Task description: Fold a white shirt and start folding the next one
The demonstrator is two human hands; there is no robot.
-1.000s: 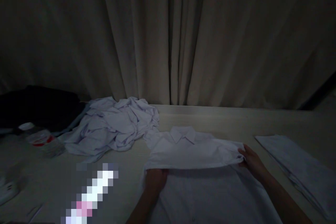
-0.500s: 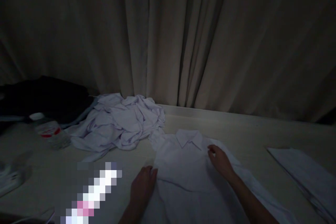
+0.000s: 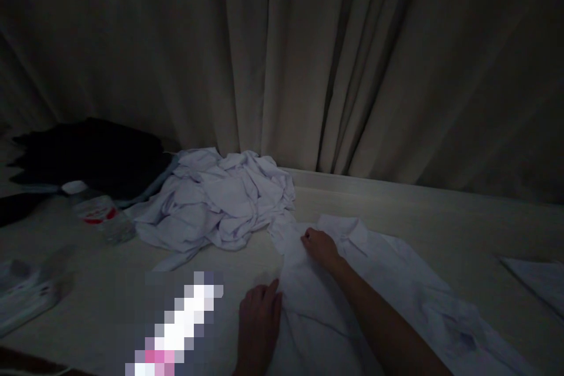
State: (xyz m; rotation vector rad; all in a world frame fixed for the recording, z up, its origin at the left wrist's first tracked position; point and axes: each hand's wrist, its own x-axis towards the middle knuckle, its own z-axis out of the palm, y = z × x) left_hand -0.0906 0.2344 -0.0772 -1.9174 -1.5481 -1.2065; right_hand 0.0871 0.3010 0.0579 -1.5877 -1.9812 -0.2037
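A white collared shirt (image 3: 388,282) lies spread on the pale table (image 3: 440,211) in front of me. My right hand (image 3: 321,248) reaches across it and pinches the fabric near the shirt's upper left corner, beside the collar. My left hand (image 3: 259,320) rests flat with fingers apart on the shirt's left edge, nearer to me.
A crumpled heap of white shirts (image 3: 220,202) sits at the back left. Left of it lie a plastic bottle (image 3: 99,217) and dark clothing (image 3: 92,155). A white object (image 3: 24,294) is at the far left edge. Folded white cloth (image 3: 537,279) lies far right. Curtains hang behind.
My right hand has carried the shirt's right side across from the right edge to the left, near the collar. My left hand stayed on the left edge. The view has shifted.
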